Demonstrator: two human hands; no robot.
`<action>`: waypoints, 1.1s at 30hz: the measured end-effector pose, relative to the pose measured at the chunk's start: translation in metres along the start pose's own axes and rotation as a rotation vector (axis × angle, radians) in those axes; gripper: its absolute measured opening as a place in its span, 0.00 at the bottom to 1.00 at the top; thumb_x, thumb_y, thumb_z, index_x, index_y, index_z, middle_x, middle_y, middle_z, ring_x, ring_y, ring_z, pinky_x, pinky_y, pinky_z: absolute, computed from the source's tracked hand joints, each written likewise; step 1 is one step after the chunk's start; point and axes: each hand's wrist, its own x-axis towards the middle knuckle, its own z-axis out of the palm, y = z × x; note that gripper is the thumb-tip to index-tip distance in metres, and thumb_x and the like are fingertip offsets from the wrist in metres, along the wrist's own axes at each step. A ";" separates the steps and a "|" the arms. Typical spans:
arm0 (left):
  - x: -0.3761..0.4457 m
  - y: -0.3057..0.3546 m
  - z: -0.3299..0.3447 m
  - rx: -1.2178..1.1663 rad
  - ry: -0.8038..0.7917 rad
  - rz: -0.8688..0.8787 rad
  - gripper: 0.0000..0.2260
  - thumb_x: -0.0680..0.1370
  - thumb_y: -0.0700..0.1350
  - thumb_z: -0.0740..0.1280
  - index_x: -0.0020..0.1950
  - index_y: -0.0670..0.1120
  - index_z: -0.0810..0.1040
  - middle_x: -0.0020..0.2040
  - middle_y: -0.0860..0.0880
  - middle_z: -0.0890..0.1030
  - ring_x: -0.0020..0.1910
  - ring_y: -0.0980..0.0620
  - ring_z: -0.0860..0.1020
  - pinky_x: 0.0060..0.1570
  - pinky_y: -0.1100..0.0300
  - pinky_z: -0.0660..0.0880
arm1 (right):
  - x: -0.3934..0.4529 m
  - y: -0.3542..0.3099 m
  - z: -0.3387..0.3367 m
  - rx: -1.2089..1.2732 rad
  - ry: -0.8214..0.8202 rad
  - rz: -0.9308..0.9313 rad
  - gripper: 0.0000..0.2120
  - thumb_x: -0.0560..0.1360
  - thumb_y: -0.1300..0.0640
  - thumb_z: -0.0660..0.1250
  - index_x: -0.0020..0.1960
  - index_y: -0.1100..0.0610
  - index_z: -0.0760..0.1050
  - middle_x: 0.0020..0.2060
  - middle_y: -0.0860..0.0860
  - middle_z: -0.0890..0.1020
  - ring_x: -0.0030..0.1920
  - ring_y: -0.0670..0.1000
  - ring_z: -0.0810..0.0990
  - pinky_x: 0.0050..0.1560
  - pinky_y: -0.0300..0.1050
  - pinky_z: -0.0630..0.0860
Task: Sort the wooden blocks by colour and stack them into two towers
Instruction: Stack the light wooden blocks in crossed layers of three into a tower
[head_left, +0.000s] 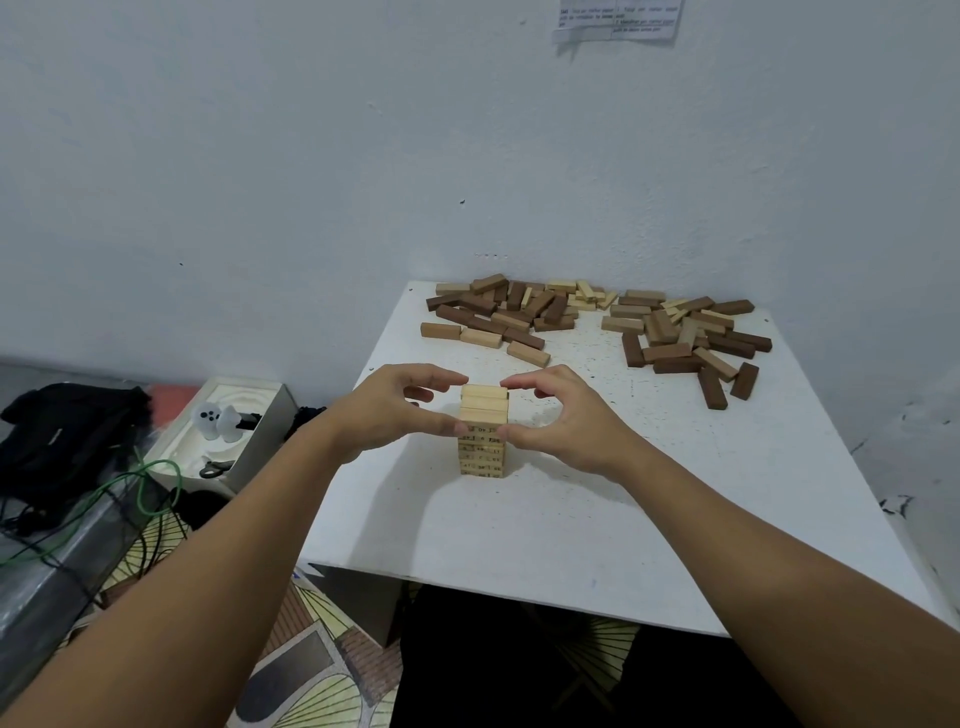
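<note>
A short tower of light wooden blocks (483, 431) stands on the white table (571, 519), several layers high. My left hand (395, 410) holds the tower's top layers from the left, thumb at the front corner and fingers curled over the back. My right hand (561, 415) does the same from the right. Two loose heaps of mixed light and dark blocks lie at the table's far edge: one at the back middle (514, 312), one at the back right (685, 338).
The wall stands right behind the table. On the floor to the left are an open white box (228, 431) with small items, a black bag (67, 431) and green and black cables (130, 499). The table's near edge runs just below my forearms.
</note>
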 end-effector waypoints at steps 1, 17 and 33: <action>0.000 0.000 0.000 -0.001 -0.001 -0.001 0.26 0.68 0.49 0.84 0.63 0.63 0.83 0.64 0.57 0.80 0.65 0.53 0.74 0.67 0.48 0.75 | 0.000 0.000 0.000 0.001 0.001 -0.001 0.26 0.70 0.42 0.79 0.66 0.36 0.76 0.63 0.39 0.71 0.65 0.41 0.70 0.60 0.44 0.69; -0.004 -0.001 0.004 -0.038 0.003 0.000 0.27 0.68 0.47 0.84 0.65 0.61 0.83 0.63 0.57 0.80 0.65 0.54 0.76 0.68 0.47 0.75 | -0.002 -0.002 0.001 -0.011 0.020 0.005 0.29 0.70 0.42 0.79 0.68 0.38 0.74 0.63 0.39 0.71 0.64 0.40 0.71 0.58 0.42 0.69; -0.010 0.017 -0.012 -0.062 0.005 -0.017 0.38 0.61 0.52 0.85 0.70 0.62 0.77 0.66 0.53 0.78 0.66 0.53 0.76 0.65 0.52 0.75 | -0.006 0.001 -0.008 0.061 0.037 0.023 0.25 0.74 0.36 0.72 0.69 0.38 0.74 0.63 0.38 0.73 0.65 0.40 0.71 0.63 0.46 0.72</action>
